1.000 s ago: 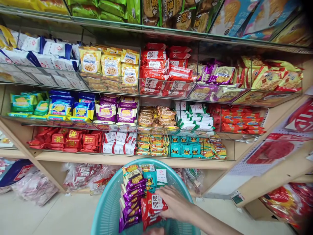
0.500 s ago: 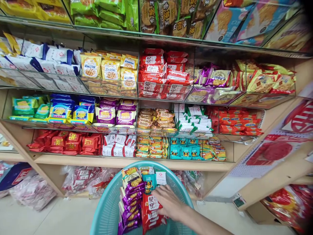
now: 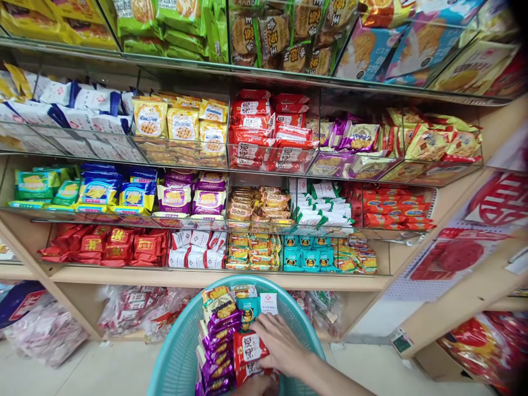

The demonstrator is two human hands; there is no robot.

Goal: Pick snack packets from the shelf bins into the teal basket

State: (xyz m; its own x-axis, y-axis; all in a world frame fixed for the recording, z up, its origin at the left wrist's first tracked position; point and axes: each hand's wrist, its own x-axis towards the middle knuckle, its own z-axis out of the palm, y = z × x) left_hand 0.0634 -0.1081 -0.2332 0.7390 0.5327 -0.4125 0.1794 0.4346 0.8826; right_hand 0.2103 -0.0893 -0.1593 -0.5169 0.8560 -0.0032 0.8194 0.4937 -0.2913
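My right hand (image 3: pixel 277 342) reaches into the teal plastic basket (image 3: pixel 173 335) from the right, its fingers curled over red snack packets (image 3: pixel 246 347). At the bottom edge of the view, my left hand (image 3: pixel 256 386) is beside the lower end of these packets; its fingers are mostly hidden. A row of purple snack packets (image 3: pixel 220 352) lies against the red ones on the left. Teal packets (image 3: pixel 248 309) and a white packet (image 3: pixel 268 303) are just beyond my right hand, inside the basket.
Behind the basket rises a wooden shelf unit (image 3: pixel 338 281) with clear dividers, full of wrapped snacks. Plastic bags (image 3: pixel 132 311) lie in its bottom space. At the lower right, a cardboard box (image 3: pixel 439 360) holds red packages.
My left hand has come into view at the bottom, by the red packets. My right hand stays on them. The view has shifted slightly, moving the basket a little left and down.
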